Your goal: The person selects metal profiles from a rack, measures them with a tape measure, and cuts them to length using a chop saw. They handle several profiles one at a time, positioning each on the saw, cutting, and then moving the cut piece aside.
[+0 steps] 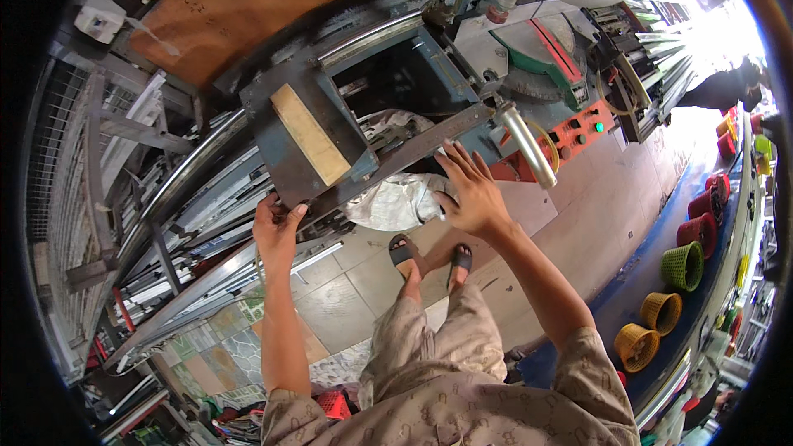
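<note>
In front of me is a dark steel machine frame (450, 74) with a rectangular opening. A flat metal plate (285, 153) covers its left side, and a pale wooden block (310, 134) lies on it. My left hand (277, 235) is closed at the plate's front left corner, thumb and fingers on the edge of the long steel bar (405, 157) along the front. My right hand (475, 198) is open, fingers spread, its fingertips by that bar's right part. A white sack (392, 205) hangs below, partly hidden by the bar and my right hand.
Right of my right hand stands a silver cylinder (529, 149) before a red control panel (578, 139) with buttons. A green and red saw table (533, 58) lies beyond. Metal profiles (215, 223) fill the left rack. Coloured baskets (681, 268) line the right.
</note>
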`<state>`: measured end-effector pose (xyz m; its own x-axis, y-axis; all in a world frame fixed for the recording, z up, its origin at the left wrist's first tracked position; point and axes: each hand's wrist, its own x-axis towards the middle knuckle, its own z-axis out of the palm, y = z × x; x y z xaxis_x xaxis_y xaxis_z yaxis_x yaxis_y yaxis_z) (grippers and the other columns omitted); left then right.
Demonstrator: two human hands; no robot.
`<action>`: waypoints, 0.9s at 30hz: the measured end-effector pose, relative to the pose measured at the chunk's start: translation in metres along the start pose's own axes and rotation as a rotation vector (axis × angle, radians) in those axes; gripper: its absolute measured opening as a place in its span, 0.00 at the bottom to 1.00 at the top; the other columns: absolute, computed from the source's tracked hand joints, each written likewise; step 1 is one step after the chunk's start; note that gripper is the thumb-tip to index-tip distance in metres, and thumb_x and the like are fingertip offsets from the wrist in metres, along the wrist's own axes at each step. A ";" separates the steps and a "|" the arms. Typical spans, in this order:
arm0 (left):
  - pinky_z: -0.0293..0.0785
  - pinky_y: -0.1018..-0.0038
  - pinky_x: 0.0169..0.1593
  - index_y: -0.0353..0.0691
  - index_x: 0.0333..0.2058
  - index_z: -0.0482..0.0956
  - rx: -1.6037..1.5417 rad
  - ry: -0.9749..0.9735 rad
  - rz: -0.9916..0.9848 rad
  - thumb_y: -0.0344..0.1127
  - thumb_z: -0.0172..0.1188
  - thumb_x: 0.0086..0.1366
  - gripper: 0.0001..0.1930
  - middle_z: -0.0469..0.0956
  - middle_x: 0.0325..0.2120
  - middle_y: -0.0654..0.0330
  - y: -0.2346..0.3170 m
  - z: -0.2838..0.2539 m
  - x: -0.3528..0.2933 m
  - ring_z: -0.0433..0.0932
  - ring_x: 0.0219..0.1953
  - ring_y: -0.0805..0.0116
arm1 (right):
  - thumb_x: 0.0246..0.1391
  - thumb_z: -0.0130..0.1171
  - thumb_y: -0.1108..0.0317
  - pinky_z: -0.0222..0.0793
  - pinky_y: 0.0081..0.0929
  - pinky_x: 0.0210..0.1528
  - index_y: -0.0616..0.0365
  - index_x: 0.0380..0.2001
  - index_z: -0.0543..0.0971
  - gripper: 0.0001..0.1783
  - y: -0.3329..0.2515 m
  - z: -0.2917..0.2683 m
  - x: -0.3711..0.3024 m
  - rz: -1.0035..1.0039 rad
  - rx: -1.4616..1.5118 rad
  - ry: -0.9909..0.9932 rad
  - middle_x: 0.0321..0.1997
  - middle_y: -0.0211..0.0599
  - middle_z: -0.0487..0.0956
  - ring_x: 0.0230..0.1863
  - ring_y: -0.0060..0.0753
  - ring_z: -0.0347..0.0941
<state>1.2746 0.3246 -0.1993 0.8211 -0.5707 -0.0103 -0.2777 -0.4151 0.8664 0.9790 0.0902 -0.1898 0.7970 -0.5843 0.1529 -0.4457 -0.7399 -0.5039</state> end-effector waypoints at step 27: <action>0.68 0.84 0.40 0.33 0.57 0.78 -0.149 0.227 0.011 0.33 0.78 0.56 0.30 0.81 0.33 0.66 0.069 0.201 -0.003 0.74 0.33 0.82 | 0.63 0.63 0.44 0.69 0.31 0.29 0.66 0.42 0.81 0.29 0.151 -0.049 0.129 -0.022 0.406 -0.075 0.20 0.42 0.76 0.23 0.32 0.73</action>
<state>1.1529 0.1558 -0.2398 0.9139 -0.3941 0.0968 -0.2240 -0.2912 0.9301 0.9948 -0.1127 -0.2046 0.8386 -0.5330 0.1123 -0.2436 -0.5514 -0.7979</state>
